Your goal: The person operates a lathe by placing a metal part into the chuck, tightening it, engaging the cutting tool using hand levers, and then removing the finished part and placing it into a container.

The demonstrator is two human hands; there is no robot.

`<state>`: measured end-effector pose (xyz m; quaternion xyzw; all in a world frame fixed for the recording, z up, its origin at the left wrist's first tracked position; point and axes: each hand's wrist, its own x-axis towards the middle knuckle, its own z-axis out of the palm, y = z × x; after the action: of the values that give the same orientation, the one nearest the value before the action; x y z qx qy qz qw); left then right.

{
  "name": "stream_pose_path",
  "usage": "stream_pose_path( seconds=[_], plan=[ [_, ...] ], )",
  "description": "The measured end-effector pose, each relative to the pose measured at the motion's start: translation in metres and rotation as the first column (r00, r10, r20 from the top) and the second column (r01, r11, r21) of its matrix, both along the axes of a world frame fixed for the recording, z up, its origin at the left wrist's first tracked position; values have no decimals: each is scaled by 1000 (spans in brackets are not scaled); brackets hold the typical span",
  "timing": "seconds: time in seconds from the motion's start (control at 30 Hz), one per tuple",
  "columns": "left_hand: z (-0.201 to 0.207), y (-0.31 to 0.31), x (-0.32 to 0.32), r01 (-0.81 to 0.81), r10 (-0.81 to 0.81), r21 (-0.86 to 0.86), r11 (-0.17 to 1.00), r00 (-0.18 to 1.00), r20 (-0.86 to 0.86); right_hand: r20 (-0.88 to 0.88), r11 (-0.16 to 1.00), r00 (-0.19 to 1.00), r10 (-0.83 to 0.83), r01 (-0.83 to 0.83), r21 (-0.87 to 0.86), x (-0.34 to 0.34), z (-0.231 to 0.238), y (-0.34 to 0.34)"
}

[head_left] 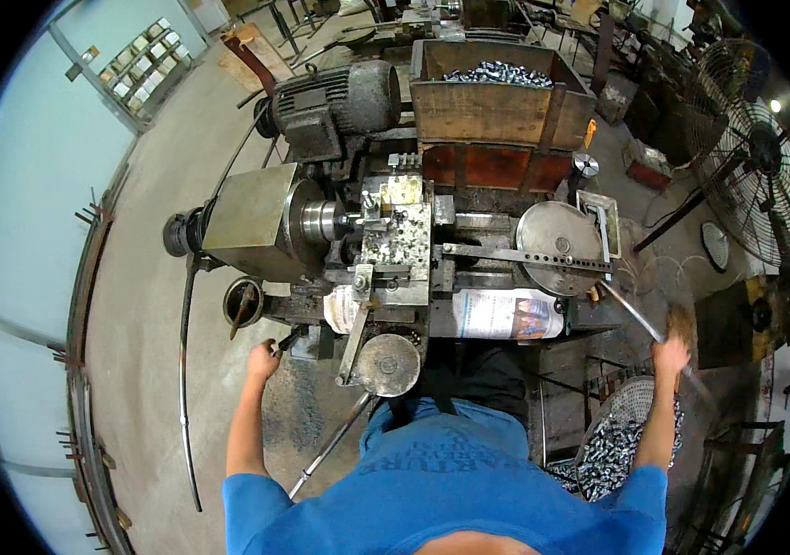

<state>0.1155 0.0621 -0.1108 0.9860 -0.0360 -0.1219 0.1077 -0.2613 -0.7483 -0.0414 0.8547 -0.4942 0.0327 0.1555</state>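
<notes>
In front of me stands a lathe, its chuck [321,222] at the left and the carriage [397,236] in the middle. My right hand [670,355] is wrapped round a metal lever rod [633,309], which runs up to a round steel disc [557,242] with a drilled flat bar across it. My left hand [265,359] is closed at the machine's left front, beside a small dark piece [292,337]; what its fingers hold I cannot make out. Close to my body lies a smaller round disc [389,364] with another rod [328,448] slanting down from it.
A wooden bin [496,113] of small metal parts stands behind the lathe, right of the motor [335,106]. A basket [633,400] of shiny parts sits under my right arm. At the right is a fan [763,143]. A small pot [239,316] hangs at the left.
</notes>
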Motion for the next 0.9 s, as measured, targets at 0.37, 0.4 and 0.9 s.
stream_pose_path(
  seconds=[0.37,0.4,0.9],
  plan=[
    [-142,-56,-15,-387,393,-73,919,888,240,321,952,897,304,-277,-130,99,17,69],
    [-145,-28,-11,-293,259,106,950,931,259,358,957,889,286,-280,-70,94,16,73],
    [-14,-30,-18,-225,154,-190,956,931,-331,663,331,244,708,-944,-6,280,181,258]
  ],
)
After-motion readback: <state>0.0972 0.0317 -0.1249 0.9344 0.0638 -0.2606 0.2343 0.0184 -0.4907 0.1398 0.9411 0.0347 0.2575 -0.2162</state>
